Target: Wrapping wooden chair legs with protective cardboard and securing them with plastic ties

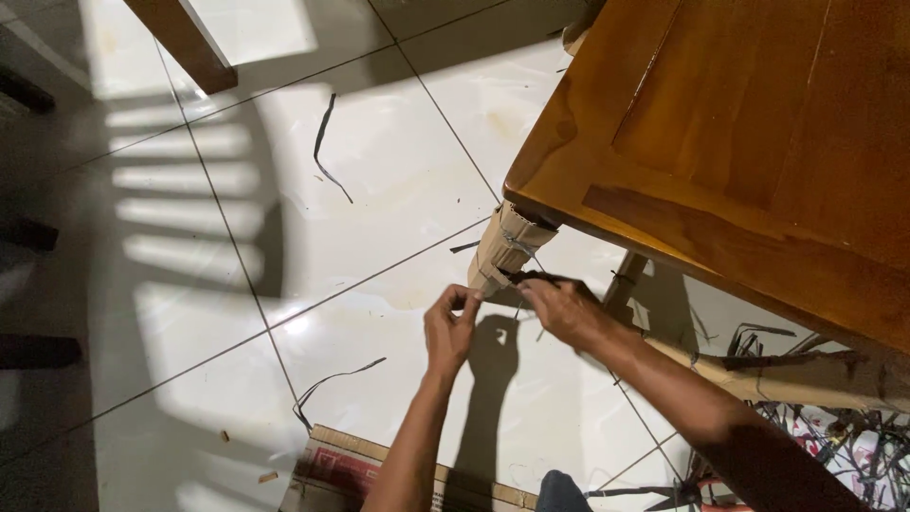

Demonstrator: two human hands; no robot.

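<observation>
Cardboard wrap: the cardboard wrap [500, 248] sits round the top of the table leg, right under the near corner of the wooden table [739, 142], with a thin tie cinched across it.
Left hand: the left hand [450, 327] is up at the lower edge of the wrap, fingertips pressed together in a pinch on something thin there; too small to tell what.
Right hand: the right hand [564, 308] is just beside it, fingers curled round a dark strap end [531, 278] that touches the wrap.
In the way: the tabletop overhangs the leg and hides its upper end; the hands cover the wrap's lower edge.
Floor: pale glossy tiles [379, 190] with slatted chair shadows falling across them.
Scraps: one dark strap offcut [324, 142] lies well apart on the tiles, another curled strip [327, 384] lies near the left forearm.
Below: a flat cardboard box [332, 465] lies at the bottom edge, under the left arm.
Right side: a tangle of dark strap cuttings [834, 436] is heaped on the floor under the table.
Far corner: another wooden leg [185, 43] pokes in at top left.
</observation>
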